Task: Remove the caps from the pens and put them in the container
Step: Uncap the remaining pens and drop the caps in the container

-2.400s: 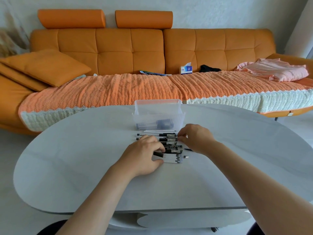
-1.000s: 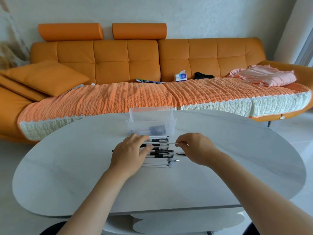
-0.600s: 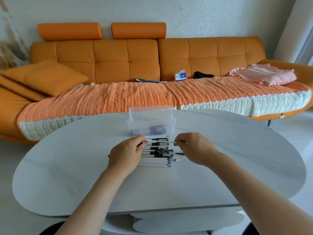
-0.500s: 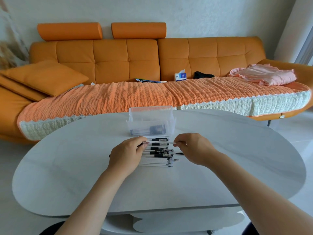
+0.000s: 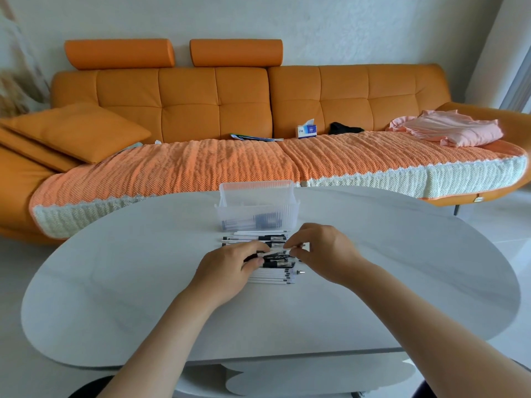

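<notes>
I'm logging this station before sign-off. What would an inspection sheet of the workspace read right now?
Surface: pale oval table.
Job's things: row of pens in front of the clear container, dark items inside it.
Clutter: nothing seen.
Hands: left hand and right hand hold one pen between them over the row.
Cables: nothing seen.
Surroundings: orange sofa with tissue box and pink cloth.

Beyond the far edge of my white oval table stands a long orange sofa against a pale textured wall. A knitted orange throw covers its seat; a cushion leans at its left end, a pink cloth lies at its right. The floor is glossy white, brightly daylit.
</notes>
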Available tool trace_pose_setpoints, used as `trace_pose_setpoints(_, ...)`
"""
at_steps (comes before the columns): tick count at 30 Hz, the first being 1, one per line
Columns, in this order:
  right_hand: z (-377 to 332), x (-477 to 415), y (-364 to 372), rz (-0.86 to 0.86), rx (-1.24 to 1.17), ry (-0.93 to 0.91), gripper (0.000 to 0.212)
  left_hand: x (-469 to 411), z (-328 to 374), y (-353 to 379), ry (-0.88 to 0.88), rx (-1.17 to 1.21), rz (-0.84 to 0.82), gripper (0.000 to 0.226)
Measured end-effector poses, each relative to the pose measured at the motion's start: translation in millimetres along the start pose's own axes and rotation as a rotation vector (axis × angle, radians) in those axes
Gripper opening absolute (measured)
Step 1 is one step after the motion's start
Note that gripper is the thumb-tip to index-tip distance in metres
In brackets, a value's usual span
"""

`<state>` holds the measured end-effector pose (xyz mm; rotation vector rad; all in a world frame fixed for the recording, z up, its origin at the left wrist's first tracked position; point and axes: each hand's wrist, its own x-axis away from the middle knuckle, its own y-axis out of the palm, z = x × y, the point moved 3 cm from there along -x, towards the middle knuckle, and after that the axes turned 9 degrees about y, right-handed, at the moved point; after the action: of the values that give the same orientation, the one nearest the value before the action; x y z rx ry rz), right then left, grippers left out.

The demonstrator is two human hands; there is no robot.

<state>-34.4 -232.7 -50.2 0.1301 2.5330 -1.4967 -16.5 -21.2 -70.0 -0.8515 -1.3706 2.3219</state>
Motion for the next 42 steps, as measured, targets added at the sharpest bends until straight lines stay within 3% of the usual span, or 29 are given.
trace_pose_setpoints(5, -4.0, 1.9, 0.3, -0.002, 0.005, -0.005, 0.028, -2.6, 0.2, 3.5, -0.001, -0.015, 0.007, 0.016)
trace_pose_setpoints(10, 3.0, 3.2, -7.9, 0.049, 0.094, 0.046, 0.01, -0.6, -0.4, -1.5, -0.004, -0.015, 0.041, 0.015)
trace_pose_setpoints(21, -12.7, 7.7, 6.9, -0.038, 0.045, -0.064, 0.003, -1.3, 14.7, 5.5, 0.056, 0.032, 0.017, 0.013)
trace_pose_setpoints(33, -11.3, 9.2, 10.1, -0.143, 0.109, -0.055, 0.021, -3.2, 24.9, 6.9, 0.12, -0.02, 0.086, 0.007)
trace_pose_setpoints(42, -20.7, 11.7, 0.4, -0.025, 0.177, -0.17, 0.019, -10.6, 27.6, 9.0, -0.054, 0.151, 0.037, 0.013)
